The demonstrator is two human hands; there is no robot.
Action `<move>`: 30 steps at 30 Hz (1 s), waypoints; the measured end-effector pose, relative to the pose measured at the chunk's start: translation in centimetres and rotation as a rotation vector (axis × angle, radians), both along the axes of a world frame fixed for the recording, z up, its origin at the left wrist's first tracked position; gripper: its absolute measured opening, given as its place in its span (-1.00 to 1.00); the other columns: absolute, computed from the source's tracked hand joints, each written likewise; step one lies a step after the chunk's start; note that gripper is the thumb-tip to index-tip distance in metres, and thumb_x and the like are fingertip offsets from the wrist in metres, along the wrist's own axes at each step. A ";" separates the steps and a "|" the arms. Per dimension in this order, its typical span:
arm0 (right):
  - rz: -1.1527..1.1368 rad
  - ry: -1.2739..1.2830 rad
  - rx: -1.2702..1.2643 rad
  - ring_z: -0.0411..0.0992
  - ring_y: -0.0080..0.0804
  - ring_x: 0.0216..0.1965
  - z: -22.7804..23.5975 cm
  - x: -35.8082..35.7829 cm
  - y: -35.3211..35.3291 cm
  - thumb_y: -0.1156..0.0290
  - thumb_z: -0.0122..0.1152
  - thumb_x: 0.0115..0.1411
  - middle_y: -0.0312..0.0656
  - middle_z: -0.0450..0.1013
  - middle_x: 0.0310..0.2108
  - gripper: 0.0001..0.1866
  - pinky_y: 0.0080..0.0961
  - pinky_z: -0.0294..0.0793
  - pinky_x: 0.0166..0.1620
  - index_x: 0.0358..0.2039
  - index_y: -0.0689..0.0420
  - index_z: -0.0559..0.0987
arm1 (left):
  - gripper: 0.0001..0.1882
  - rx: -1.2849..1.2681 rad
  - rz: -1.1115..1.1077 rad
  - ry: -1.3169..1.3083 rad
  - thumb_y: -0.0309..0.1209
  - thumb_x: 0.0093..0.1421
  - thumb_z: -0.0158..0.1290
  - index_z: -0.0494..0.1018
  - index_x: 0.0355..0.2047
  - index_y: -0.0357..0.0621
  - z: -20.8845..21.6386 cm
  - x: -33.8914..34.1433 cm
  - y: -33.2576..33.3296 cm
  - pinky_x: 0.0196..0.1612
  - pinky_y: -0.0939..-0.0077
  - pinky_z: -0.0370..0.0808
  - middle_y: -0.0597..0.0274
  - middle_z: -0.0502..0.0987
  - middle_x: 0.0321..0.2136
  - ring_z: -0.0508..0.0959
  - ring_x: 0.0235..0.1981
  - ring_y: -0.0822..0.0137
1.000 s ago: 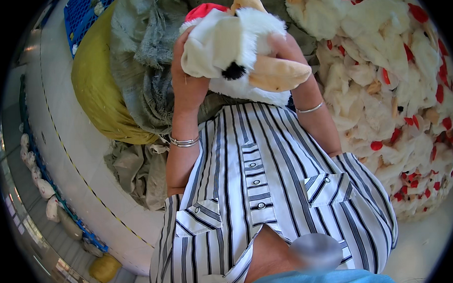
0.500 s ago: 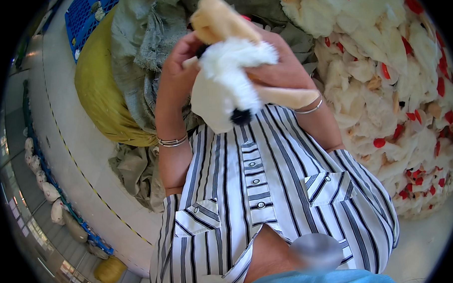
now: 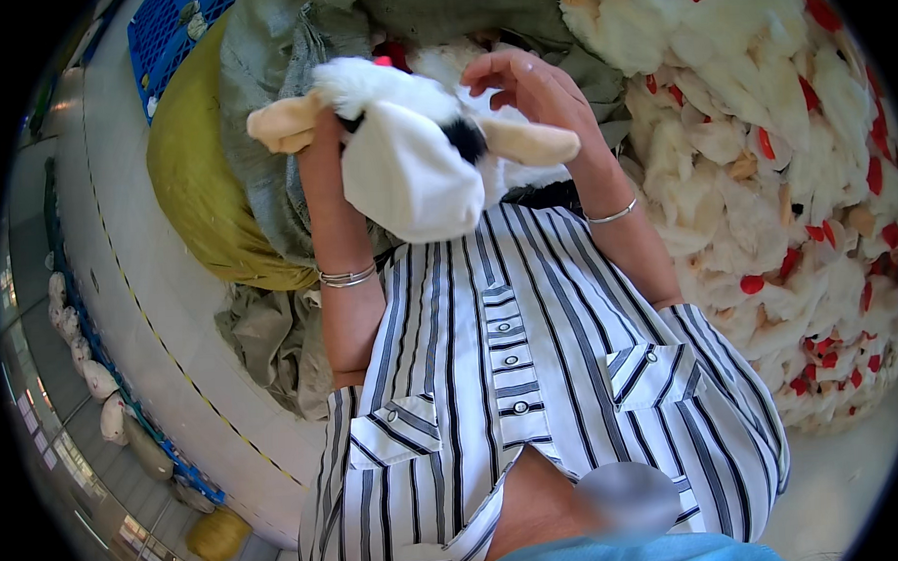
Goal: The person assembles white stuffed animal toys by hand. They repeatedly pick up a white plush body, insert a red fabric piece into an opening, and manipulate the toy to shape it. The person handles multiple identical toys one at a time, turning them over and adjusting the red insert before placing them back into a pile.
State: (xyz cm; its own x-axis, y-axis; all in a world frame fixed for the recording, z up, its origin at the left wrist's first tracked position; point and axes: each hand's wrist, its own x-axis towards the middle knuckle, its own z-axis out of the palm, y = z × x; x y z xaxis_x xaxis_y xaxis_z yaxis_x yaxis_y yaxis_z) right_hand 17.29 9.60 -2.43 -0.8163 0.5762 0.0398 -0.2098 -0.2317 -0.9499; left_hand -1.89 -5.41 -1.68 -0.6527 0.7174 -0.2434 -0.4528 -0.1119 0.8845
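Observation:
A plush animal head (image 3: 406,173) hangs before my chest, with a smooth white muzzle, fluffy white top, black eye patches and two tan ears. It looks like a limp, unstuffed cover. My left hand (image 3: 317,135) holds it from the left side, the fingers hidden behind or inside the fabric. To the right, my right hand (image 3: 536,88) is raised off the head, fingers loosely bent and apart, with nothing visible in them. A tan ear (image 3: 531,142) sticks out just below that hand. White and black plush fabric (image 3: 524,174) shows beneath the ear.
Grey-green woven sacking (image 3: 284,79) lies beyond my hands, beside a full yellow-green sack (image 3: 193,181). On the right rises a big heap of cream plush pieces (image 3: 762,171) with red bits. A blue plastic crate (image 3: 169,38) stands far left.
The plush head has turned from a tilted, sideways pose to show its muzzle and both ears, shifting left. My right hand has let go of it and opened.

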 end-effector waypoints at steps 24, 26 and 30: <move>-0.664 0.311 -0.152 0.49 -0.53 -0.27 2.3 1.0 3.7 0.37 0.17 0.25 -0.25 0.50 -0.24 -0.76 -0.54 0.50 -0.19 -0.14 0.24 0.51 | -0.71 0.146 0.406 0.393 -0.28 0.21 0.11 0.46 -0.20 -0.27 3.9 -4.1 -2.3 -0.23 0.40 0.52 0.18 0.49 -0.32 0.52 -0.27 0.34; -0.601 0.362 -0.143 0.49 -0.54 -0.25 3.0 0.8 3.7 0.40 0.11 0.27 -0.26 0.50 -0.23 -0.78 -0.55 0.51 -0.18 -0.12 0.21 0.50 | -0.70 0.116 0.396 0.432 -0.27 0.22 0.10 0.47 -0.16 -0.22 3.7 -5.1 -3.6 -0.22 0.33 0.52 0.20 0.50 -0.30 0.51 -0.20 0.31; -0.355 0.296 -0.122 0.47 -0.62 -0.32 4.4 0.3 2.3 0.40 0.17 0.24 -0.31 0.50 -0.30 -0.82 -0.63 0.47 -0.26 -0.19 0.21 0.53 | -0.55 -0.442 0.100 0.929 -0.18 0.22 0.10 0.41 0.01 -0.24 3.6 -7.1 -5.0 0.00 0.43 0.43 0.15 0.52 -0.16 0.52 -0.10 0.30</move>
State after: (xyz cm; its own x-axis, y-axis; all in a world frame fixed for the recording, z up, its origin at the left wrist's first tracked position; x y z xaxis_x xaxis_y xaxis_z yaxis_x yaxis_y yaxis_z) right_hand 17.55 11.90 1.94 -0.5322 0.8322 0.1558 -0.5535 -0.2028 -0.8078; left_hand -9.02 -10.43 1.96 -0.7697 0.6184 0.1585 0.4234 0.3087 0.8518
